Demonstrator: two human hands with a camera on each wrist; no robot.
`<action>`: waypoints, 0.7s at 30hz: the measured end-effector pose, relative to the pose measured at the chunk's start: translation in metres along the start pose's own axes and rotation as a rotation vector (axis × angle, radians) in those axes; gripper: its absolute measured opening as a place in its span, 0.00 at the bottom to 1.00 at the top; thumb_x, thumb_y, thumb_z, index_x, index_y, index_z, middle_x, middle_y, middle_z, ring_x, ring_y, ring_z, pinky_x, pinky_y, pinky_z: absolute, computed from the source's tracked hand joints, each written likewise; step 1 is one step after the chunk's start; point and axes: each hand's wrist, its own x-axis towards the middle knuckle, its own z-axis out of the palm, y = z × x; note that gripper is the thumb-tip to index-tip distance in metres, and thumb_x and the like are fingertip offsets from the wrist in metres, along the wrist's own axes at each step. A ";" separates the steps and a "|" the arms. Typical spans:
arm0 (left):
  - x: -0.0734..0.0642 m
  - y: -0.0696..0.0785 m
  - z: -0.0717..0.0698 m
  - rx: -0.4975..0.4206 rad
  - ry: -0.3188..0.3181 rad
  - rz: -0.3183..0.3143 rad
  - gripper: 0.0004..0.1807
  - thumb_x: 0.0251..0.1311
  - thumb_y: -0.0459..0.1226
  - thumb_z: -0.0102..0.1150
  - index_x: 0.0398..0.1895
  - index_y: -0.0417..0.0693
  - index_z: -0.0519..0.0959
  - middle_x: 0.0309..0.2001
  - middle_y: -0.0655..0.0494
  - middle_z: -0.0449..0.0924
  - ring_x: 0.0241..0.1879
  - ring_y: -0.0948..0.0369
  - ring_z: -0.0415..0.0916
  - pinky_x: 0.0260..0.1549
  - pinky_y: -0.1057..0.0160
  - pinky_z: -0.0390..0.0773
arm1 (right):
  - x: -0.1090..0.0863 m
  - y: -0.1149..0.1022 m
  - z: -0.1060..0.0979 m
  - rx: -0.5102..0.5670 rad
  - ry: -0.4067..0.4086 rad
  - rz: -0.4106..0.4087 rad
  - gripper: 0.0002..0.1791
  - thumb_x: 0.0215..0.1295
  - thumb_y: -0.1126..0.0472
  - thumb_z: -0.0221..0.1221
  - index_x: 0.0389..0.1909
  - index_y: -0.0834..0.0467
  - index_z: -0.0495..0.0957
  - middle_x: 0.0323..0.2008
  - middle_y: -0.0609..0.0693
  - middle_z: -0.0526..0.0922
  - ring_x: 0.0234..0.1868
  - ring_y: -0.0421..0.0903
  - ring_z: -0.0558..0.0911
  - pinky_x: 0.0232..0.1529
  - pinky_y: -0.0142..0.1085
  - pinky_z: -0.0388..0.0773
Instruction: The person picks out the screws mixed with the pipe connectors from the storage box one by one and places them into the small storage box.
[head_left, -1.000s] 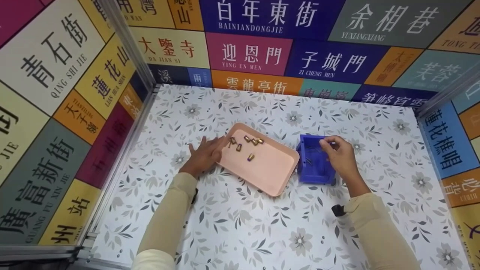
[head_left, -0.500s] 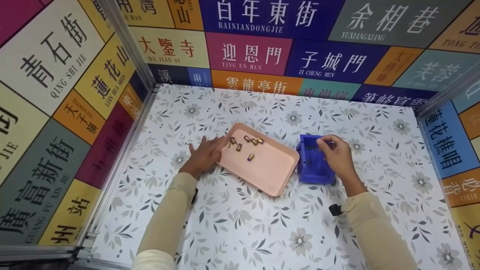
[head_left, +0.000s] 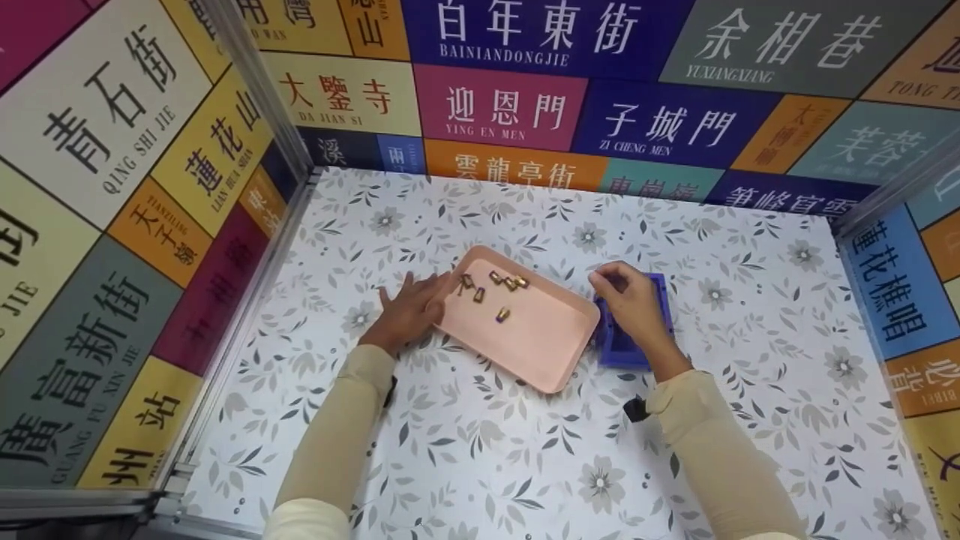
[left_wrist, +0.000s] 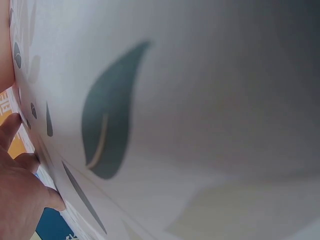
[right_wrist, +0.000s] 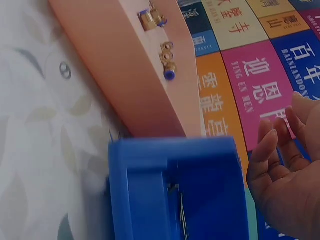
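Note:
My left hand (head_left: 409, 311) lies with spread fingers at the left edge of a pink tray (head_left: 525, 349), thumb against its rim. In the left wrist view, that hand's fingertips (left_wrist: 52, 199) touch the patterned surface. Several small brass fittings (head_left: 502, 313) with blue ends are scattered in the tray. My right hand (head_left: 630, 300) hovers over the blue bin (head_left: 626, 358), thumb and forefinger close together near the tray's right corner. In the right wrist view, its fingers (right_wrist: 261, 157) are curled; whether something small is between them cannot be seen. Thin dark metal pieces (right_wrist: 182, 215) lie in the bin.
A white cloth (head_left: 517, 457) with grey leaves and flowers covers the table. Panels of colourful street signs (head_left: 502, 105) stand behind and at both sides, with metal frame posts (head_left: 277, 112) at the corners. Bin and tray stand side by side, very close together.
My right hand has moved left across the blue bin, from its right side toward the tray, and now hides much of the bin. The left hand and the tray have stayed in place.

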 end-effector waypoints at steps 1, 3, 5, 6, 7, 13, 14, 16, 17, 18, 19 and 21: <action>0.000 0.000 0.000 -0.001 -0.001 -0.001 0.29 0.76 0.62 0.26 0.78 0.90 0.44 0.82 0.65 0.50 0.83 0.47 0.27 0.70 0.26 0.20 | 0.001 -0.001 0.005 0.001 -0.006 -0.002 0.11 0.70 0.62 0.63 0.42 0.68 0.83 0.33 0.60 0.83 0.26 0.42 0.80 0.24 0.28 0.75; 0.000 0.000 0.000 -0.002 -0.004 -0.001 0.29 0.76 0.62 0.26 0.78 0.90 0.44 0.82 0.64 0.50 0.83 0.46 0.27 0.70 0.26 0.20 | 0.004 -0.004 0.013 0.012 -0.024 -0.009 0.11 0.70 0.62 0.64 0.42 0.68 0.83 0.35 0.59 0.84 0.26 0.40 0.81 0.23 0.28 0.76; 0.000 0.000 -0.001 -0.004 -0.006 -0.002 0.29 0.76 0.62 0.26 0.78 0.90 0.44 0.82 0.65 0.50 0.83 0.46 0.27 0.70 0.26 0.19 | 0.008 -0.006 0.022 0.031 -0.043 -0.010 0.11 0.70 0.62 0.64 0.42 0.69 0.83 0.37 0.58 0.84 0.27 0.41 0.82 0.23 0.28 0.76; 0.000 0.000 -0.001 -0.006 -0.007 -0.003 0.29 0.76 0.62 0.26 0.78 0.90 0.44 0.82 0.65 0.50 0.83 0.46 0.27 0.69 0.26 0.19 | 0.009 -0.008 0.026 0.041 -0.051 -0.010 0.11 0.70 0.62 0.64 0.42 0.69 0.83 0.37 0.59 0.84 0.27 0.40 0.82 0.22 0.27 0.74; 0.000 0.000 -0.001 -0.009 -0.009 -0.003 0.29 0.76 0.63 0.26 0.78 0.89 0.44 0.82 0.65 0.50 0.83 0.46 0.26 0.69 0.26 0.19 | 0.011 -0.009 0.031 0.051 -0.058 -0.013 0.11 0.70 0.63 0.64 0.42 0.70 0.83 0.37 0.59 0.84 0.28 0.42 0.83 0.21 0.27 0.74; 0.001 -0.001 -0.002 -0.001 -0.020 -0.008 0.29 0.76 0.64 0.26 0.79 0.89 0.43 0.82 0.65 0.49 0.83 0.47 0.26 0.70 0.26 0.19 | 0.022 -0.017 0.059 0.074 -0.078 -0.042 0.11 0.69 0.64 0.64 0.42 0.71 0.82 0.38 0.65 0.83 0.33 0.64 0.84 0.24 0.24 0.73; 0.001 0.000 -0.002 0.000 -0.019 -0.009 0.29 0.76 0.63 0.27 0.79 0.89 0.44 0.82 0.65 0.49 0.83 0.47 0.27 0.70 0.26 0.20 | 0.024 -0.018 0.063 0.071 -0.078 -0.048 0.11 0.69 0.64 0.64 0.42 0.70 0.82 0.39 0.65 0.83 0.33 0.63 0.84 0.25 0.24 0.73; 0.002 0.000 -0.002 0.003 -0.018 -0.014 0.29 0.76 0.63 0.27 0.78 0.90 0.44 0.82 0.66 0.50 0.83 0.47 0.27 0.70 0.26 0.20 | 0.031 -0.011 0.074 0.076 -0.076 -0.060 0.11 0.69 0.63 0.65 0.42 0.68 0.82 0.39 0.64 0.84 0.34 0.66 0.84 0.27 0.24 0.73; 0.002 0.000 -0.002 0.005 -0.018 -0.014 0.29 0.76 0.63 0.27 0.78 0.90 0.44 0.82 0.66 0.50 0.83 0.47 0.27 0.70 0.26 0.20 | 0.034 -0.007 0.078 0.082 -0.080 -0.069 0.11 0.69 0.62 0.65 0.43 0.67 0.83 0.39 0.63 0.84 0.34 0.65 0.84 0.27 0.24 0.74; 0.002 0.001 -0.002 0.006 -0.018 -0.014 0.29 0.76 0.63 0.27 0.78 0.90 0.44 0.82 0.66 0.50 0.83 0.46 0.27 0.70 0.26 0.21 | 0.038 -0.003 0.082 0.084 -0.082 -0.077 0.11 0.69 0.61 0.65 0.43 0.66 0.83 0.39 0.62 0.85 0.33 0.63 0.84 0.28 0.25 0.74; 0.002 0.001 -0.002 0.005 -0.016 -0.011 0.29 0.76 0.63 0.27 0.78 0.90 0.44 0.82 0.66 0.50 0.83 0.46 0.27 0.70 0.26 0.21 | 0.042 0.001 0.087 0.081 -0.085 -0.083 0.11 0.69 0.60 0.66 0.43 0.65 0.83 0.39 0.61 0.85 0.33 0.59 0.84 0.28 0.25 0.75; 0.001 0.001 -0.002 0.008 -0.016 -0.001 0.29 0.76 0.63 0.28 0.78 0.89 0.44 0.82 0.64 0.50 0.83 0.45 0.27 0.70 0.25 0.21 | 0.049 0.010 0.095 0.073 -0.096 -0.093 0.11 0.68 0.57 0.66 0.43 0.62 0.84 0.39 0.58 0.86 0.32 0.55 0.83 0.28 0.27 0.76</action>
